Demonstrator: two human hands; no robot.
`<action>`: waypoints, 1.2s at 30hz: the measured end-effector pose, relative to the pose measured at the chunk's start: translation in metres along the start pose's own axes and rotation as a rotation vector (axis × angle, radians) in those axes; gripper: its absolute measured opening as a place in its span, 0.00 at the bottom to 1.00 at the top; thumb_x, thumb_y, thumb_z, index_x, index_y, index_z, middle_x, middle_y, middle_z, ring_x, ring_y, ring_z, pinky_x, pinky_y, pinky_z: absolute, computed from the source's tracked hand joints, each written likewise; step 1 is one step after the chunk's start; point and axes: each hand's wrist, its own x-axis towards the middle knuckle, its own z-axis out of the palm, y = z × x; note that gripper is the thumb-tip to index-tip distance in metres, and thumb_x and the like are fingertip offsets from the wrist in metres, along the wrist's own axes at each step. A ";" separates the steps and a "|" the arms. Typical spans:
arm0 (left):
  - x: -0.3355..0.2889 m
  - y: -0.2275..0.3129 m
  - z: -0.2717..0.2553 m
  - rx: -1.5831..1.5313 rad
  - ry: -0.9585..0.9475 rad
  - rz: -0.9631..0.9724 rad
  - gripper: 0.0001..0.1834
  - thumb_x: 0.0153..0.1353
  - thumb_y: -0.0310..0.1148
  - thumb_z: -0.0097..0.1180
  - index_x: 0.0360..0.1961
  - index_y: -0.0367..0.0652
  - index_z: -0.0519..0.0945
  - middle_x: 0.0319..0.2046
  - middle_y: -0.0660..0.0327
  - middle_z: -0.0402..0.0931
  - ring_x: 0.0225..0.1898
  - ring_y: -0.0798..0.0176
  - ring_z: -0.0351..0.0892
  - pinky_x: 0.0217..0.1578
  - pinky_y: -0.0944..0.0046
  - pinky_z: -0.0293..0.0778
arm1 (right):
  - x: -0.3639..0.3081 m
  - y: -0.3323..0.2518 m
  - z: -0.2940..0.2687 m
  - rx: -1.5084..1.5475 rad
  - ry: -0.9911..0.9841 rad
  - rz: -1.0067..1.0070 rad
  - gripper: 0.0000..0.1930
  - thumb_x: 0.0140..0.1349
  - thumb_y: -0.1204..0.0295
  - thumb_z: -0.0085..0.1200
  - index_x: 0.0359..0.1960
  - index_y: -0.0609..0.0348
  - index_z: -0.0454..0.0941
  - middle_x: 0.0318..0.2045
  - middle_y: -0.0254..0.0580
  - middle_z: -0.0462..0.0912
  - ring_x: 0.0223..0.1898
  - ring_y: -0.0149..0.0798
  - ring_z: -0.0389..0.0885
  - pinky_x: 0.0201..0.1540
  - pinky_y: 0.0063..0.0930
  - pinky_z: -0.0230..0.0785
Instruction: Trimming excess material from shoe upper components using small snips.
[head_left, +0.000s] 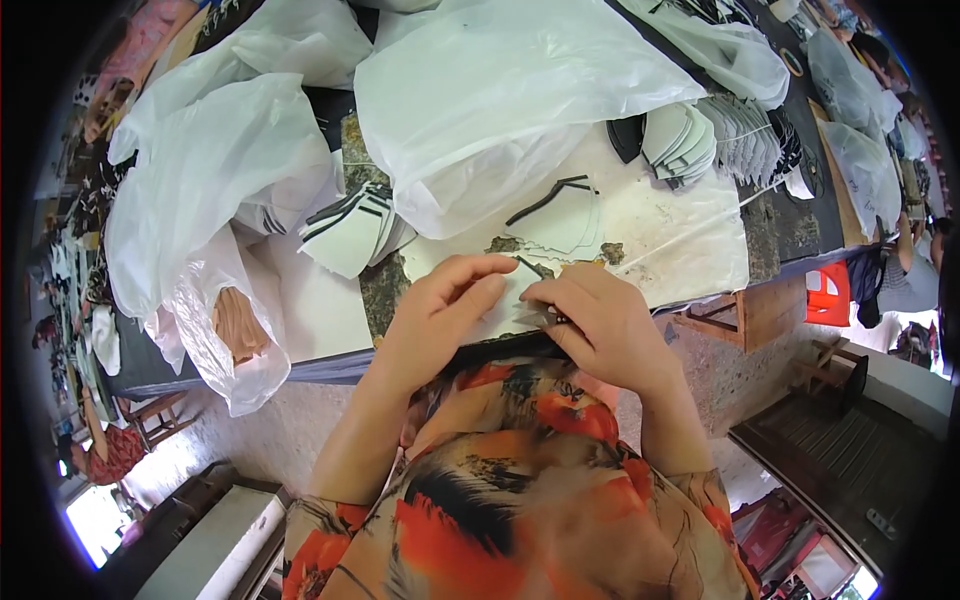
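My left hand [448, 308] is curled at the table's near edge, its thumb and index finger at a small white piece with black edging [510, 292]. My right hand [596, 318] is closed around a small metal tool that looks like thread snips [540, 316], mostly hidden by the fingers. Just beyond both hands, similar white pieces with a black strip [560, 218] lie flat on the pale sheet. To the left, a fanned stack of white black-edged pieces [350, 235] rests beside a large plastic bag.
Large white plastic bags [510, 80] cover the far side of the table. A clear bag with brown contents [240, 325] hangs over the front left edge. Fanned stacks of white pieces [680, 145] and grey pieces [742, 140] sit at the right. A wooden stool [725, 322] stands below.
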 end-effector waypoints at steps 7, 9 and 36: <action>0.015 0.002 0.007 -0.437 -0.289 -0.239 0.19 0.78 0.38 0.50 0.61 0.39 0.80 0.42 0.66 0.81 0.40 0.73 0.77 0.45 0.70 0.75 | -0.006 0.006 0.002 0.133 0.039 -0.040 0.23 0.56 0.80 0.59 0.55 0.55 0.80 0.35 0.43 0.81 0.35 0.49 0.80 0.39 0.38 0.73; 0.013 -0.001 0.004 -0.463 -0.295 -0.250 0.19 0.78 0.39 0.51 0.61 0.39 0.80 0.42 0.66 0.81 0.40 0.73 0.77 0.45 0.70 0.75 | -0.004 -0.001 -0.001 0.215 0.023 0.065 0.26 0.56 0.81 0.58 0.60 0.55 0.78 0.35 0.44 0.81 0.34 0.47 0.80 0.39 0.36 0.73; -0.036 -0.016 0.006 0.144 0.061 0.110 0.10 0.64 0.32 0.65 0.43 0.38 0.84 0.40 0.57 0.82 0.41 0.56 0.82 0.44 0.59 0.76 | -0.005 -0.022 0.010 0.422 -0.101 0.341 0.06 0.62 0.76 0.66 0.39 0.60 0.82 0.31 0.37 0.80 0.31 0.33 0.77 0.36 0.25 0.70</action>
